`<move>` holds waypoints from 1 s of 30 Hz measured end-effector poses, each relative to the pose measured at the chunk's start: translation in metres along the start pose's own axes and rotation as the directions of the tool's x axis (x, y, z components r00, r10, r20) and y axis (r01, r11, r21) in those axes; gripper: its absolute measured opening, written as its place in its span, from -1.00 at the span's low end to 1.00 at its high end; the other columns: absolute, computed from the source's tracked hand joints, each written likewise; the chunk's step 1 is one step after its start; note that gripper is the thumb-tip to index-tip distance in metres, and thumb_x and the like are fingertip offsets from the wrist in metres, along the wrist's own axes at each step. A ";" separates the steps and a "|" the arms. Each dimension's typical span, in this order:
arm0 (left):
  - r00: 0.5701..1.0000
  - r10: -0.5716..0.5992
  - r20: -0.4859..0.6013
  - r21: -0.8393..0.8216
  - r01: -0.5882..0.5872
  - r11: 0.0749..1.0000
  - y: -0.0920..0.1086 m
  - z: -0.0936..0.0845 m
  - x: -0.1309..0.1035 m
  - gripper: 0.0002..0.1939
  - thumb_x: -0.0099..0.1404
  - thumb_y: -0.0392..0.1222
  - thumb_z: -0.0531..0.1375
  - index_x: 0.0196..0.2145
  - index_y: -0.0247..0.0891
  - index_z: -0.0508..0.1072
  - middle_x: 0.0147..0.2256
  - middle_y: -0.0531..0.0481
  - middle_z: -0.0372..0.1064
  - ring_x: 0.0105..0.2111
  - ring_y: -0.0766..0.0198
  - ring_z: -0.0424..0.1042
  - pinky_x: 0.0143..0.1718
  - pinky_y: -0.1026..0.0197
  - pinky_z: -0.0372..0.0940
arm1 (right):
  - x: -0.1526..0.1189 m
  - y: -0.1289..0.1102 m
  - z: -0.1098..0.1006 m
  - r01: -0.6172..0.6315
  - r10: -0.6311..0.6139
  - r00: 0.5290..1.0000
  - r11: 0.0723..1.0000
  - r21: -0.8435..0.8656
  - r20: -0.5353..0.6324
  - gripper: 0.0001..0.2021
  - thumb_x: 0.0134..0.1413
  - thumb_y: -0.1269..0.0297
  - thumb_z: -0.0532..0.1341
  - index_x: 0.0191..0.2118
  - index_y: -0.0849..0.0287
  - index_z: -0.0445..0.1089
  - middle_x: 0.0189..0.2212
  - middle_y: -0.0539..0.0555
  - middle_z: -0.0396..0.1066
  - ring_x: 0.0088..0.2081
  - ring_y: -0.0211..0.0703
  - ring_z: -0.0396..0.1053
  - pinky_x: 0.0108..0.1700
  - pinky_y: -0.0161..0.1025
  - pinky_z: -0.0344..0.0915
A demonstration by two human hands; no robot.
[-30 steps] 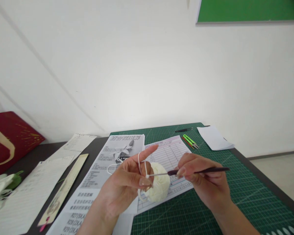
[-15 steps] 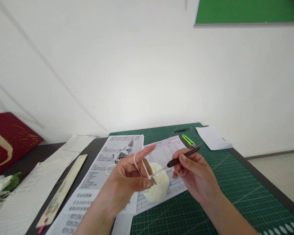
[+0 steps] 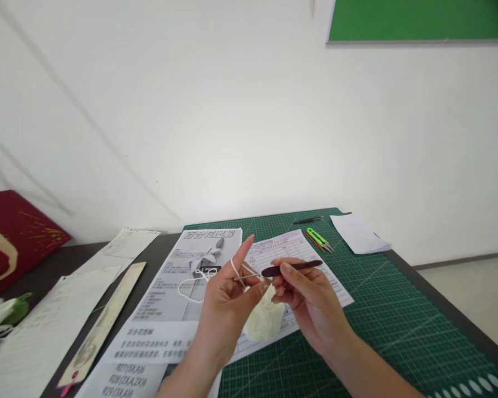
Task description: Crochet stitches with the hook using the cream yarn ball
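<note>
White yarn (image 3: 234, 269) loops over the raised index finger of my left hand (image 3: 228, 301), whose thumb and other fingers pinch the yarn work. A crochet hook (image 3: 292, 268) with a dark brown handle lies in the closed grip of my right hand (image 3: 311, 298), held nearly level. Its thin metal shaft reaches left across the yarn at my left fingers. Both hands are close together over a cream ball of yarn (image 3: 264, 320), which is partly hidden behind them. A loose strand (image 3: 185, 284) curves over the printed sheet at left.
Under the hands lie a printed pattern sheet (image 3: 157, 293) and a lined form (image 3: 286, 243) on a green cutting mat (image 3: 382, 320). Green thread snips (image 3: 317, 236), black tweezers (image 3: 307, 220) and white paper (image 3: 359, 235) are beyond. Leftward are a bookmark (image 3: 108, 315), handwritten sheets (image 3: 78, 309) and a red bag (image 3: 20, 237).
My right hand has moved left with the hook, bringing its handle near my left fingers and pushing the shaft further across. My left hand has turned more upright, its index finger pointing up.
</note>
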State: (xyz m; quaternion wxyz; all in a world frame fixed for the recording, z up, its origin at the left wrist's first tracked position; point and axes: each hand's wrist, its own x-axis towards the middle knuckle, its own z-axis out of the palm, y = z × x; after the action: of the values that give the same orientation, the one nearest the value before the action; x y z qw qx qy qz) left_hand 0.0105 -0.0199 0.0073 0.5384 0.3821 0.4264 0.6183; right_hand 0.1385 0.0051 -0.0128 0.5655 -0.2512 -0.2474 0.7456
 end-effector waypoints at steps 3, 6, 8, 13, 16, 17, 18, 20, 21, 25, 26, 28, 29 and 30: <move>1.000 -0.007 -0.003 0.014 0.007 1.000 -0.001 0.001 -0.001 -0.44 0.06 -0.29 0.35 0.04 0.02 0.44 -0.50 0.15 0.27 -0.47 0.43 0.27 -0.36 0.35 0.21 | 0.001 0.001 0.002 0.021 -0.021 1.000 1.000 -0.015 -0.002 -0.79 -0.18 0.28 0.44 -0.38 0.28 0.55 -0.63 -0.01 0.48 -0.64 -0.40 0.35 -0.58 -0.48 0.42; 1.000 0.020 0.003 0.064 -0.020 0.998 0.001 0.001 -0.001 -0.49 0.08 -0.30 0.34 0.01 0.00 0.47 -0.50 0.16 0.25 -0.46 0.45 0.25 -0.35 0.37 0.20 | 0.001 0.001 0.004 0.063 -0.063 0.998 0.998 -0.030 0.002 -0.81 -0.17 0.28 0.43 -0.39 0.27 0.55 -0.64 -0.05 0.44 -0.64 -0.42 0.31 -0.62 -0.50 0.37; 0.999 0.022 0.045 0.082 -0.025 0.996 0.003 -0.001 0.000 -0.49 0.10 -0.30 0.33 0.02 0.01 0.46 -0.49 0.16 0.27 -0.46 0.45 0.26 -0.32 0.37 0.21 | 0.001 0.001 0.004 0.078 -0.078 0.997 0.996 -0.034 -0.001 -0.82 -0.16 0.28 0.43 -0.39 0.26 0.54 -0.64 -0.06 0.42 -0.63 -0.42 0.30 -0.63 -0.50 0.35; 0.978 -0.033 0.205 0.077 0.018 0.997 0.009 -0.009 0.002 -0.52 0.11 -0.26 0.33 0.01 -0.04 0.47 -0.40 0.06 0.40 -0.33 0.32 0.37 -0.28 0.28 0.24 | 0.001 0.001 0.002 0.075 -0.075 0.997 0.997 -0.017 0.018 -0.84 -0.12 0.28 0.41 -0.39 0.25 0.53 -0.64 -0.06 0.42 -0.63 -0.41 0.31 -0.62 -0.49 0.35; 0.981 -0.045 0.186 0.081 0.031 0.996 0.011 -0.012 0.003 -0.64 0.14 -0.22 0.30 -0.06 -0.09 0.53 -0.38 0.04 0.41 -0.34 0.33 0.35 -0.27 0.28 0.23 | 0.001 0.001 0.002 0.076 -0.076 0.997 0.997 -0.008 0.016 -0.83 -0.13 0.28 0.41 -0.39 0.26 0.53 -0.64 -0.06 0.41 -0.62 -0.41 0.30 -0.62 -0.48 0.36; 0.983 -0.041 0.181 0.097 0.024 0.995 0.011 -0.013 0.004 -0.67 0.15 -0.22 0.30 -0.09 -0.10 0.54 -0.37 0.04 0.41 -0.35 0.34 0.35 -0.26 0.29 0.23 | 0.001 0.001 0.002 0.078 -0.078 0.997 0.997 -0.005 0.012 -0.83 -0.13 0.28 0.42 -0.39 0.26 0.53 -0.64 -0.06 0.40 -0.63 -0.41 0.30 -0.62 -0.47 0.36; 0.984 -0.033 0.175 0.122 0.012 0.992 0.011 -0.014 0.005 -0.69 0.14 -0.22 0.30 -0.11 -0.09 0.56 -0.36 0.04 0.41 -0.34 0.34 0.34 -0.26 0.29 0.23 | 0.001 0.001 0.002 0.077 -0.077 0.997 0.997 -0.003 0.008 -0.83 -0.14 0.28 0.42 -0.40 0.26 0.53 -0.65 -0.06 0.40 -0.63 -0.41 0.29 -0.63 -0.47 0.36; 0.984 -0.008 0.178 0.183 -0.025 0.983 0.010 -0.016 0.007 -0.73 0.14 -0.24 0.30 -0.16 -0.07 0.58 -0.34 0.04 0.42 -0.33 0.33 0.35 -0.26 0.28 0.23 | 0.001 0.001 0.002 0.072 -0.072 0.997 0.997 -0.005 0.005 -0.82 -0.15 0.27 0.42 -0.40 0.27 0.52 -0.66 -0.06 0.39 -0.64 -0.41 0.28 -0.63 -0.47 0.36; 0.983 0.008 0.183 0.215 -0.048 0.975 0.010 -0.016 0.008 -0.75 0.14 -0.25 0.30 -0.19 -0.07 0.59 -0.34 0.04 0.43 -0.32 0.31 0.35 -0.26 0.27 0.23 | 0.001 0.001 0.002 0.070 -0.070 0.998 0.998 -0.008 0.006 -0.82 -0.15 0.27 0.42 -0.41 0.27 0.52 -0.66 -0.06 0.39 -0.64 -0.41 0.27 -0.63 -0.47 0.36; 0.981 0.070 0.184 0.320 -0.127 0.939 0.009 -0.015 0.009 -0.75 0.11 -0.28 0.29 -0.22 -0.08 0.60 -0.46 0.08 0.38 -0.40 0.33 0.32 -0.32 0.26 0.22 | 0.002 0.002 0.002 0.071 -0.071 0.997 0.997 -0.026 0.008 -0.82 -0.16 0.27 0.43 -0.41 0.27 0.53 -0.66 -0.06 0.39 -0.64 -0.42 0.27 -0.63 -0.48 0.35; 0.982 0.069 0.174 0.327 -0.124 0.937 0.009 -0.014 0.009 -0.71 0.11 -0.29 0.29 -0.18 -0.08 0.59 -0.49 0.10 0.35 -0.43 0.34 0.31 -0.34 0.26 0.21 | 0.002 0.002 0.002 0.074 -0.074 0.997 0.997 -0.031 0.011 -0.82 -0.16 0.27 0.43 -0.41 0.26 0.53 -0.66 -0.06 0.40 -0.64 -0.43 0.27 -0.62 -0.49 0.35; 0.986 0.046 0.158 0.316 -0.095 0.944 0.009 -0.013 0.008 -0.63 0.11 -0.29 0.29 -0.10 -0.07 0.55 -0.51 0.12 0.32 -0.45 0.35 0.30 -0.33 0.26 0.22 | 0.001 0.003 0.001 0.072 -0.072 0.997 0.997 -0.040 0.018 -0.82 -0.16 0.27 0.43 -0.40 0.26 0.54 -0.65 -0.05 0.43 -0.64 -0.43 0.30 -0.60 -0.49 0.36; 0.988 0.031 0.153 0.301 -0.076 0.951 0.008 -0.013 0.008 -0.60 0.11 -0.29 0.29 -0.07 -0.08 0.53 -0.51 0.12 0.32 -0.44 0.34 0.31 -0.32 0.25 0.22 | 0.001 0.003 0.001 0.069 -0.068 0.997 0.997 -0.042 0.021 -0.82 -0.16 0.27 0.43 -0.40 0.26 0.54 -0.64 -0.04 0.44 -0.63 -0.42 0.31 -0.58 -0.48 0.37; 0.989 0.017 0.145 0.284 -0.058 0.957 0.008 -0.012 0.008 -0.58 0.10 -0.28 0.30 -0.05 -0.08 0.52 -0.51 0.11 0.33 -0.43 0.33 0.32 -0.31 0.25 0.22 | 0.000 0.004 0.001 0.064 -0.063 0.998 0.997 -0.045 0.022 -0.82 -0.15 0.27 0.43 -0.39 0.26 0.55 -0.63 -0.03 0.45 -0.63 -0.42 0.33 -0.56 -0.48 0.39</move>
State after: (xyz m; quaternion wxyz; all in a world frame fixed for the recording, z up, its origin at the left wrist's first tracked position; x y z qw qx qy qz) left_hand -0.0046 -0.0141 0.0103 0.4941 0.5073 0.4652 0.5311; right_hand 0.1350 0.0043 -0.0143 0.5805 -0.2484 -0.2779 0.7239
